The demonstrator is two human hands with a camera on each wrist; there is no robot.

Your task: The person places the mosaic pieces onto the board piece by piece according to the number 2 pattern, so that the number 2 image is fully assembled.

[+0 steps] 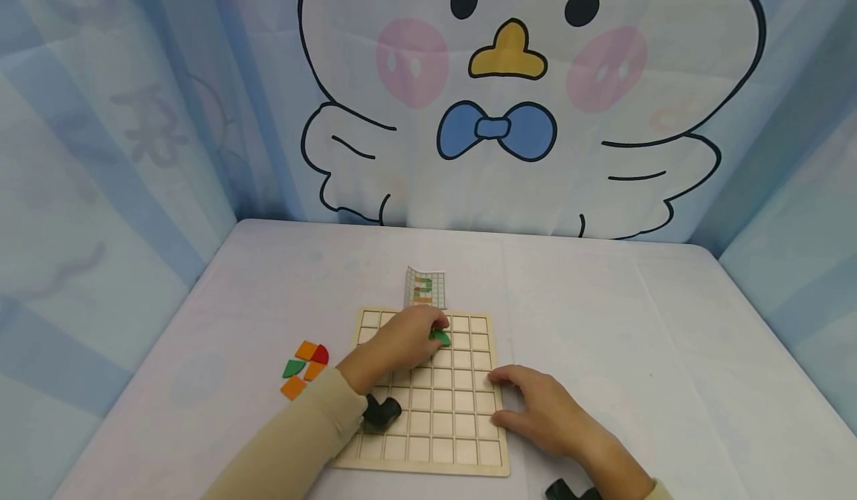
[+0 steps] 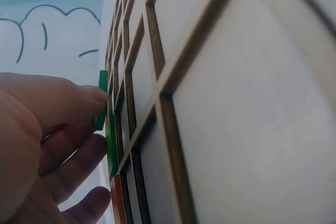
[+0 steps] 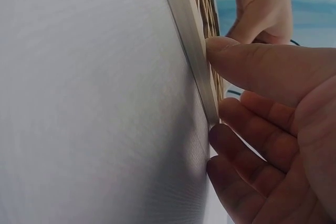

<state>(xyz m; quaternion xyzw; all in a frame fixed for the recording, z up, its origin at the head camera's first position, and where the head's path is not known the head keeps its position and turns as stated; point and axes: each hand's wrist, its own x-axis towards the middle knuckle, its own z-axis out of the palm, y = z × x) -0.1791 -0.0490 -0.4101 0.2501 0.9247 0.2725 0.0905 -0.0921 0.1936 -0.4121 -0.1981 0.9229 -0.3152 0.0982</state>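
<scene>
My left hand [image 1: 405,336] is over the upper part of a wooden grid board [image 1: 442,468], pinching a green tile [image 2: 101,100] between thumb and finger. In the head view a green tile with a rounded edge [image 1: 440,336] shows at those fingertips. Another green piece [image 2: 111,148] lies in the grid just under the pinched one, with an orange edge [image 2: 117,198] beside it in the left wrist view. On the board's right side rests my right hand [image 1: 542,407], its thumb and fingers touching the wooden rim, fingers loosely bent.
Left of the board lies a loose group of tiles: several orange squares [image 1: 293,388], a green quarter-round [image 1: 293,368] and a red quarter-round [image 1: 321,355]. Behind the board stands a small folded pattern card [image 1: 435,289]. A white cloth [image 1: 643,351] covers the table.
</scene>
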